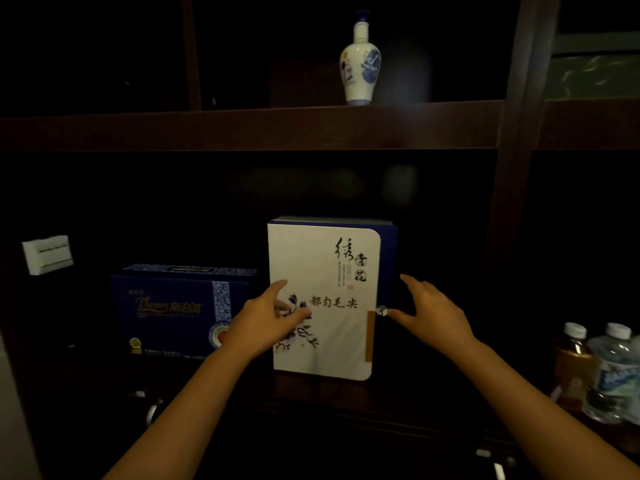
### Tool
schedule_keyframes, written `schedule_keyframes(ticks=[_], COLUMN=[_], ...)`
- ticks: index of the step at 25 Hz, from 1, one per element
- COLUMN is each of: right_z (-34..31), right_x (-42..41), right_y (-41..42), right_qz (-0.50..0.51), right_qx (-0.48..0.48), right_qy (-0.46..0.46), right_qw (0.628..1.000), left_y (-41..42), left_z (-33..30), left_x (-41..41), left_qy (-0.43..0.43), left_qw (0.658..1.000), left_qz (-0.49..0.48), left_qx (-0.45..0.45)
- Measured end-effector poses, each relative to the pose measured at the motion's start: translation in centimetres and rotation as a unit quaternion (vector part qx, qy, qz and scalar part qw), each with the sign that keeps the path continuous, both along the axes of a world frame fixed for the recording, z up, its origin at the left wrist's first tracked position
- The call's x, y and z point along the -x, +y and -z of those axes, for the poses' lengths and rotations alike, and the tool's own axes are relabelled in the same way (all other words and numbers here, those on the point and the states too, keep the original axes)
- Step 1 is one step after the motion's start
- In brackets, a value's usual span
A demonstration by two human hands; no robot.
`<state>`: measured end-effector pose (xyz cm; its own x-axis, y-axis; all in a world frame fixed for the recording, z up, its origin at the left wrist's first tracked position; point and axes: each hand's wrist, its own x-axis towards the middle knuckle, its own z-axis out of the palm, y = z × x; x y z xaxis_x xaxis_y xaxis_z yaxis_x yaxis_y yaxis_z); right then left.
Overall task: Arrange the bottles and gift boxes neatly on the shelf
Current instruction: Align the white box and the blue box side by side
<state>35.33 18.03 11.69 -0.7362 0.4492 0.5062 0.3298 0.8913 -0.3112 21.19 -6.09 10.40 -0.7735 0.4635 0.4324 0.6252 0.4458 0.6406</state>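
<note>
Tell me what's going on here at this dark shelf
A person is arranging a dark wooden shelf. Both hands are at a white gift box standing upright on the lower level: the left hand lies against its front, the right hand is open beside its right edge, not clearly touching. A blue box stands to its left, a porcelain bottle on the level above, and plastic bottles at far right.

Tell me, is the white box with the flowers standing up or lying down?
Standing up. The white gift box rests on its bottom edge on the shelf, its flower-painted front facing out, beside the blue box.
</note>
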Motion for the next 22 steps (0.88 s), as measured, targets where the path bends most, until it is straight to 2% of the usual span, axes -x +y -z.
schedule_keyframes(ticks=[4,10,15,22], right_z=[-1.1,-1.7,-2.1,-0.7], right_x=[5.6,8.9,11.2,13.4], right_y=[1.7,4.9,5.8,4.5], right_qz=[0.012,0.072,0.063,0.125], right_qx=[0.109,0.168,0.269,0.225], right_qy=[0.081,0.177,0.154,0.198], right_qw=[0.991,0.967,0.949,0.946], left_y=[0.2,0.4,4.5,5.7], left_z=[-1.7,-4.5,-6.3,-4.8], left_x=[5.6,12.8,15.8,17.7], left_qy=[-0.016,-0.056,-0.061,-0.031], left_qw=[0.999,0.988,0.99,0.986], left_qz=[-0.007,-0.017,0.078,0.062], left_qx=[-0.037,-0.144,-0.099,-0.15])
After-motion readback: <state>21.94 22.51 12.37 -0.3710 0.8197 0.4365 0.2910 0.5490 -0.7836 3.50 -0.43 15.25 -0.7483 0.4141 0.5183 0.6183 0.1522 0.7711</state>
